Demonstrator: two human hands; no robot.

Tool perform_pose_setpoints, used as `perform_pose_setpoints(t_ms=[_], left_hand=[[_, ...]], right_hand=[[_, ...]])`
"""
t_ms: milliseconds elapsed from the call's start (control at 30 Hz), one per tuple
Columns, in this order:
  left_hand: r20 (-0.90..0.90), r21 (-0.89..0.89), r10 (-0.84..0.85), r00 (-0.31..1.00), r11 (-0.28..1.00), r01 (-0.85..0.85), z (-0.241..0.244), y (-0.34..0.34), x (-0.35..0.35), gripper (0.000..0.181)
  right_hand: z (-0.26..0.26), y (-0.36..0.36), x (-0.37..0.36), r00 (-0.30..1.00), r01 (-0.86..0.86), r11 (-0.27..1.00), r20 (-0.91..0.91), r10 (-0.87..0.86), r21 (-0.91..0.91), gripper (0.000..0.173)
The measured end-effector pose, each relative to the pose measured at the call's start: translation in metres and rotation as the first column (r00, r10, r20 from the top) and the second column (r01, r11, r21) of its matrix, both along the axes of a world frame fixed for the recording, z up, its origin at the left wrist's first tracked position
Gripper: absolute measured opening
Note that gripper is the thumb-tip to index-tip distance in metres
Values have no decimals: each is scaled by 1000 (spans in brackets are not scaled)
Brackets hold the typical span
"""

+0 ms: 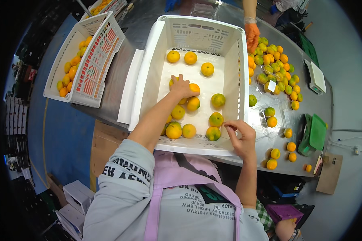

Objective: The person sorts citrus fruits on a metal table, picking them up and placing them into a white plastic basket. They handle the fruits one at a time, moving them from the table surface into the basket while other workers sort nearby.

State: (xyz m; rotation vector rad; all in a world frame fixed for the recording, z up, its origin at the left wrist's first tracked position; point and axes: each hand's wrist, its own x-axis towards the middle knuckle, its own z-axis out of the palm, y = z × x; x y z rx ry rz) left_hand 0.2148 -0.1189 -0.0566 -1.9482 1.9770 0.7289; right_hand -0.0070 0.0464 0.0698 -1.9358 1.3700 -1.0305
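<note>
A deep white plastic crate (201, 37) stands before me with several yellow-orange and greenish mandarins inside. My left hand (181, 88) reaches palm down into it, fingers spread over the fruit. One mandarin (195, 88) lies against the thumb side, another partly under the fingers; whether either is gripped is hidden. At the crate's front right, my right hand (244, 137) has thumb and forefinger pinched together, with no fruit visible between them. Its fingertips are close beside a green-yellow mandarin (216, 119).
A co-worker's orange-gloved hand (252, 36) touches a mandarin heap (279, 64) on the steel table (307, 132). Clear plastic packs, a scale (316, 76) and a green container (313, 134) lie right. Another white crate (92, 72) of mandarins stands left.
</note>
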Motion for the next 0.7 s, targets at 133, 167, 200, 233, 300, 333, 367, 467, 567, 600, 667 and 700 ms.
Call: perform_pose_setpoints(t_ms=[133,167,200,233,300,333,367,467,567,600,667,700], left_hand=[[-119,-29,122,985,992,-126,0,-6,3,85],[-160,-28,194,968,979,-201,3,-10,4,85],[-198,-28,265,944,961,-276,8,-14,6,85],[-418,126,441,794,894,-430,7,-20,11,86],[-656,504,702,276,680,-533,11,-32,18,87],[-664,617,744,70,598,-511,17,-36,15,84],[-686,660,726,-47,594,-460,22,-37,12,83],[-670,742,675,-310,613,-271,71,-31,-9,72],[-632,747,708,-314,665,-5,109,-22,-21,68],[-659,705,693,-292,704,81,115,-21,-24,69],[-698,614,671,-249,740,275,132,-14,-27,70],[-717,562,658,-232,742,366,141,-6,-27,71]], right_hand=[[2,1,1,1000,14,1000,-8,-14,3,14],[2,1,1,1000,19,1000,-6,-19,11,15],[2,0,1,1000,21,1000,0,-21,15,15],[2,0,2,1000,18,1000,3,-18,21,15],[2,0,0,1000,16,999,6,-17,30,15],[2,0,-1,1000,9,1000,11,-9,24,15],[1,0,0,1000,1,1000,16,-1,17,15],[-1,0,-3,1000,-7,1000,14,7,9,15],[3,-1,-4,1000,-23,999,15,23,28,16],[4,-1,-3,999,-23,1000,25,22,20,15],[1,0,-4,999,-28,1000,43,27,12,18],[-1,0,-5,997,-20,1000,70,19,17,23]])
